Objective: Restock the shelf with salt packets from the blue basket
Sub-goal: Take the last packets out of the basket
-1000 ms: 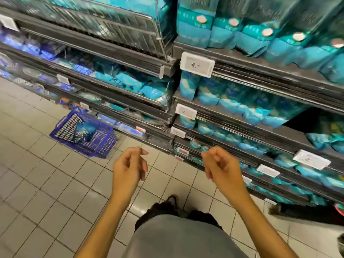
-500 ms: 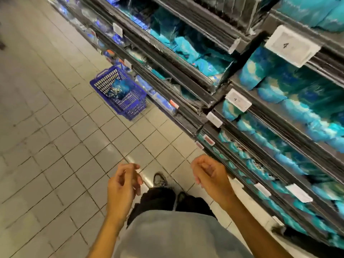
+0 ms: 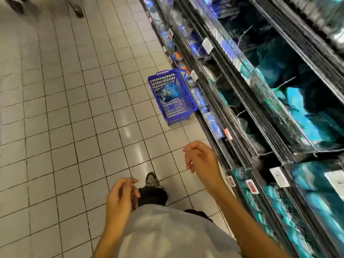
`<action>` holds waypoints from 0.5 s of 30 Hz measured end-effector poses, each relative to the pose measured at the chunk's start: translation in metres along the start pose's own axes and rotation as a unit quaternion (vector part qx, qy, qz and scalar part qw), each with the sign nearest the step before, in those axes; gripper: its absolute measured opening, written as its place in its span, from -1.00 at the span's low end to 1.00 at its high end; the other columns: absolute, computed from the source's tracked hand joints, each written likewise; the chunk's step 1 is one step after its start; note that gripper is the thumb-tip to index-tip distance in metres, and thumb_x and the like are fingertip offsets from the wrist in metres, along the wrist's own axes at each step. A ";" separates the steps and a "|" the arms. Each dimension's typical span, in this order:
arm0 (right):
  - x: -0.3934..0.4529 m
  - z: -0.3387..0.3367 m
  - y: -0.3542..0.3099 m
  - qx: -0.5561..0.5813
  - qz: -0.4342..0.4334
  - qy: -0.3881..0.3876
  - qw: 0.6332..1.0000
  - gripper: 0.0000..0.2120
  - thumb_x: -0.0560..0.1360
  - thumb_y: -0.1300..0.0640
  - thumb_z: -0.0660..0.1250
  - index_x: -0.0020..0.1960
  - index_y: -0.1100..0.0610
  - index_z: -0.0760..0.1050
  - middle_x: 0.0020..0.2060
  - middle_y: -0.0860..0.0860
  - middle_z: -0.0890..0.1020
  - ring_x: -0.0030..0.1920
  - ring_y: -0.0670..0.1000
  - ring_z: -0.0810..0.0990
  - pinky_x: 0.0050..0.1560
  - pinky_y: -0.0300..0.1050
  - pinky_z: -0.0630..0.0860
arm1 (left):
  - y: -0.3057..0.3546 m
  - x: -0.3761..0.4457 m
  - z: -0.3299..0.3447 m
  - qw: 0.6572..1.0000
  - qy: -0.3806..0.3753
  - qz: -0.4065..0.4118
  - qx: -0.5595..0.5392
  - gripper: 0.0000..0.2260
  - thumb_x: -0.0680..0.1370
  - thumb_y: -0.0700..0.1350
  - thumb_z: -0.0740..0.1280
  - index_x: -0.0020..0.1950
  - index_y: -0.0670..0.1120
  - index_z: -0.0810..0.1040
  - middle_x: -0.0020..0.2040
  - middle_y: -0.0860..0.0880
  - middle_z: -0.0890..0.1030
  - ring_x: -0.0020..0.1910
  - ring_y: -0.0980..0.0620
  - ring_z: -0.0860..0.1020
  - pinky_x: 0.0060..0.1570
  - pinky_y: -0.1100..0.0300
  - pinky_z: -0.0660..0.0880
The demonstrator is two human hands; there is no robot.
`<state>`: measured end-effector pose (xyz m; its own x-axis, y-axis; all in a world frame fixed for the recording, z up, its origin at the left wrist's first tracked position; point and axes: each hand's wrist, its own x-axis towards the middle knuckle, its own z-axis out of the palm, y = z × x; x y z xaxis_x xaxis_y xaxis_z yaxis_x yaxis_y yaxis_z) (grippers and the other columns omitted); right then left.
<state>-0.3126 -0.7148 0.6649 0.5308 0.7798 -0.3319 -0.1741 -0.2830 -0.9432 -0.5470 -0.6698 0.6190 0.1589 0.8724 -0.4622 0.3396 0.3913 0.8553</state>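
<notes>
- Blue basket (image 3: 172,97) sat on the tiled floor (image 3: 65,108) at 12 o'clock from the person, just beside the shelf (image 3: 260,108) base.
- 1 salt packet (image 3: 167,91) visible inside, toward the far end; blue-teal, crumpled.
- Left hand (image 3: 121,198) and right hand (image 3: 201,159) hung loosely curled, holding nothing, well apart from the basket.
- Judged: soft, pliable pouch, dense for its size, film likely slippery; best gripped across the middle rather than by a corner.
- Price tags (image 3: 279,176) at 3 o'clock: print blurred, unreadable. No brand legible.
</notes>
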 end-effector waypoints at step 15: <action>0.104 0.020 -0.008 -0.050 0.068 0.140 0.987 -0.75 0.61 0.27 0.31 -0.15 0.01 0.63 -0.43 0.11 0.57 -0.44 0.01 0.49 -0.49 -0.16 0.38 | 0.141 0.265 -0.019 0.997 -0.069 0.015 -0.002 -0.76 0.72 -0.09 0.16 0.03 -0.09 0.61 -0.31 -0.03 0.61 -0.46 0.09 0.49 -0.52 0.27 0.34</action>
<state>-0.2728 -0.6199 0.6376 0.7192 0.5501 -0.4243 -0.1835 -0.4386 -0.8797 -0.4747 -0.3781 0.6216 0.2956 0.8353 -0.4635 0.3294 0.3663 0.8703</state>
